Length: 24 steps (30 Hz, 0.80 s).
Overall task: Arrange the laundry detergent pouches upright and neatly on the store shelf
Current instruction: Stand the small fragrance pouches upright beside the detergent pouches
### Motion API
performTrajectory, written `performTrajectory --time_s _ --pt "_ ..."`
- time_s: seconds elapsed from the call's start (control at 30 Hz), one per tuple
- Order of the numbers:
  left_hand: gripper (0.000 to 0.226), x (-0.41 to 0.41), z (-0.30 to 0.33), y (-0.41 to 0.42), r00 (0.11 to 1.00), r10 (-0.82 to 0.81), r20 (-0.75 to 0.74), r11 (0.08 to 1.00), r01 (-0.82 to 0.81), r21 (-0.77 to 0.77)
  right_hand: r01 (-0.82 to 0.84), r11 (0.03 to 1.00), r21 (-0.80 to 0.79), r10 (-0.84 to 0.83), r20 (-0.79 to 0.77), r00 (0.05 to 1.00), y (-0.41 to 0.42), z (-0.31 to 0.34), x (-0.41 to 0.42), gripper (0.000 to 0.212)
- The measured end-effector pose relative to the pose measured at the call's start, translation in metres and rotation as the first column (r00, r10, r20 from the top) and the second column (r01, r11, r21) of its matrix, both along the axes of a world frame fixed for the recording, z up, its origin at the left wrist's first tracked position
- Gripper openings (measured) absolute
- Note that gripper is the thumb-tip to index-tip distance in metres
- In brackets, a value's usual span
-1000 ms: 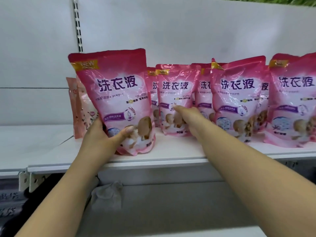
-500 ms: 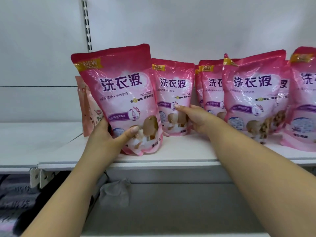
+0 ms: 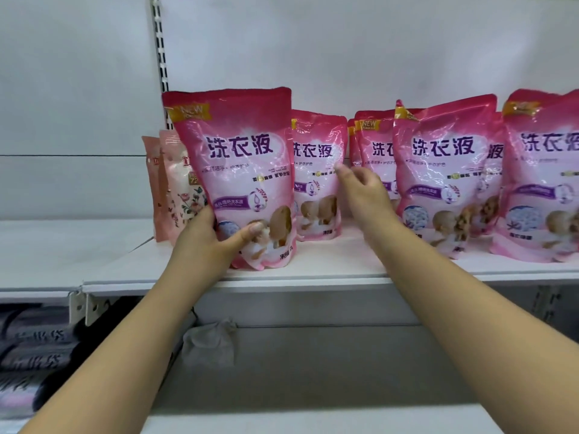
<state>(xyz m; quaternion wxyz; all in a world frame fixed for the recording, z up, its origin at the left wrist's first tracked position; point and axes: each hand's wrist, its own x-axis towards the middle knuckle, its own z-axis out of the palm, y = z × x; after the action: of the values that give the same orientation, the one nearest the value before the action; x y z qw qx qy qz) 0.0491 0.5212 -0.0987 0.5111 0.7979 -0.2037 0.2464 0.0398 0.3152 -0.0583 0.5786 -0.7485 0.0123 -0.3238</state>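
Observation:
Pink laundry detergent pouches stand in a row on the white shelf (image 3: 313,274). My left hand (image 3: 210,245) grips the lower left of the front pouch (image 3: 238,170), thumb across its face; it stands upright near the shelf's front edge. Behind it to the right stands a second pouch (image 3: 316,183). My right hand (image 3: 363,198) hovers at that pouch's right edge with loosely curled fingers and grips nothing. Further right are a third pouch (image 3: 376,151), a larger-looking front pouch (image 3: 445,177) leaning slightly, and another pouch (image 3: 545,183) cut off by the frame.
Two peach floral pouches (image 3: 175,189) stand behind the front pouch on the left. A slotted upright (image 3: 159,57) runs up the back wall. Below, a grey cloth (image 3: 210,343) lies on the lower shelf, with dark packaged goods (image 3: 31,355) at the lower left.
My right hand has let go of the second pouch's lower part and risen to its right edge. My left hand keeps its grip on the front pouch.

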Motion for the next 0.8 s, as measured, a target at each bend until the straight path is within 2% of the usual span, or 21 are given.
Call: performTrajectory --time_s 0.03,0.1,0.17,0.27,0.3,0.37,0.4,0.43,0.47,0.53,0.57,0.6,0.73,0.8 --pt "0.033 -0.002 0.002 -0.003 1.000 0.003 0.008 0.999 -0.004 0.044 -0.092 0.996 0.021 0.090 0.050 0.995 0.006 -0.002 -0.010 0.055" --pt "0.034 -0.005 0.006 -0.011 0.999 -0.014 0.037 0.992 0.009 0.126 -0.301 0.953 0.030 0.301 -0.005 0.954 0.017 -0.009 -0.024 0.056" --pt "0.039 -0.008 0.009 -0.023 0.997 -0.071 0.036 0.983 0.064 0.170 -0.413 0.910 0.046 0.415 -0.077 0.907 0.023 -0.017 -0.025 0.054" --pt "0.051 -0.010 0.013 -0.045 0.984 -0.177 -0.034 0.963 0.181 0.201 -0.270 0.960 0.079 0.277 -0.101 0.956 0.018 -0.019 -0.020 0.082" --pt "0.051 -0.010 0.014 -0.052 0.973 -0.213 -0.086 0.953 0.226 0.199 -0.234 0.967 0.104 0.244 -0.102 0.964 0.011 -0.018 -0.020 0.079" --pt "0.039 -0.005 0.015 -0.061 0.928 -0.289 -0.236 0.931 0.330 0.157 -0.232 0.960 0.158 0.250 -0.106 0.963 -0.001 -0.018 -0.020 0.052" --pt "0.028 -0.001 0.015 -0.063 0.893 -0.339 -0.296 0.916 0.385 0.110 -0.238 0.955 0.177 0.261 -0.121 0.958 -0.005 -0.019 -0.021 0.047" --pt "0.021 0.001 0.014 -0.063 0.856 -0.396 -0.333 0.899 0.436 0.051 -0.233 0.953 0.193 0.262 -0.137 0.955 -0.007 -0.019 -0.021 0.052" --pt "0.024 0.004 0.013 -0.061 0.828 -0.439 -0.350 0.882 0.471 0.007 -0.243 0.946 0.216 0.277 -0.142 0.950 -0.007 -0.020 -0.020 0.064" --pt "0.053 0.010 0.010 -0.059 0.814 -0.455 -0.360 0.874 0.486 -0.005 -0.264 0.931 0.254 0.306 -0.143 0.941 -0.006 -0.024 -0.017 0.078" --pt "0.060 0.011 0.009 -0.058 0.822 -0.442 -0.359 0.880 0.475 0.006 -0.274 0.926 0.261 0.316 -0.136 0.939 -0.006 -0.025 -0.016 0.074" --pt "0.059 0.013 0.008 -0.058 0.832 -0.425 -0.356 0.888 0.459 0.015 -0.284 0.922 0.261 0.324 -0.126 0.937 -0.005 -0.024 -0.016 0.068" --pt "0.039 0.015 0.006 -0.060 0.869 -0.365 -0.333 0.921 0.389 0.007 -0.302 0.920 0.250 0.339 -0.120 0.933 -0.007 -0.026 -0.014 0.057" --pt "0.039 0.014 0.005 -0.060 0.886 -0.343 -0.312 0.930 0.366 0.015 -0.328 0.921 0.211 0.360 -0.135 0.923 -0.009 -0.029 -0.016 0.024"
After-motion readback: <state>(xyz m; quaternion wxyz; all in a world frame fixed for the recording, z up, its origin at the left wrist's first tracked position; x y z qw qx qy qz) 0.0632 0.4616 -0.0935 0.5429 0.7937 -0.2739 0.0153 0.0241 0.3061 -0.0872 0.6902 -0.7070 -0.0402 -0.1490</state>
